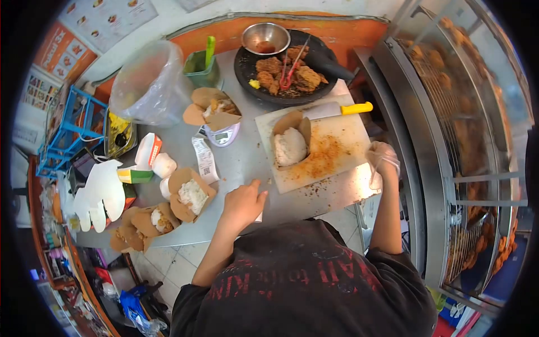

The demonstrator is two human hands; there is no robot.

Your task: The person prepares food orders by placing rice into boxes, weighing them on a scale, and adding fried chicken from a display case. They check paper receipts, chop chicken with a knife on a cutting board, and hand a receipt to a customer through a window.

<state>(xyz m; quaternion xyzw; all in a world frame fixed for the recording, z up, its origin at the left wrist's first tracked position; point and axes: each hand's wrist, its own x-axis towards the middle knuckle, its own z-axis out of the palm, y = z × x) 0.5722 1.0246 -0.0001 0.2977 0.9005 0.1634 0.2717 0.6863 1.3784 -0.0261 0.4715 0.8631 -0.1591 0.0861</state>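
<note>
My left hand is bare and rests at the front of the metal table, fingers apart, with nothing seen in it. A small white piece lies beside its wrist. My right hand is in a clear plastic glove at the right edge of the white cutting board; the crinkled plastic hides how its fingers are set. On the board, an open brown paper box holds white rice. Reddish crumbs lie beside it. Behind the box is a knife with a yellow handle.
A black plate holds fried chicken, red-tipped tongs and a steel bowl. Another food box sits on a scale near a receipt. More food boxes stand left; a glass warmer stands right.
</note>
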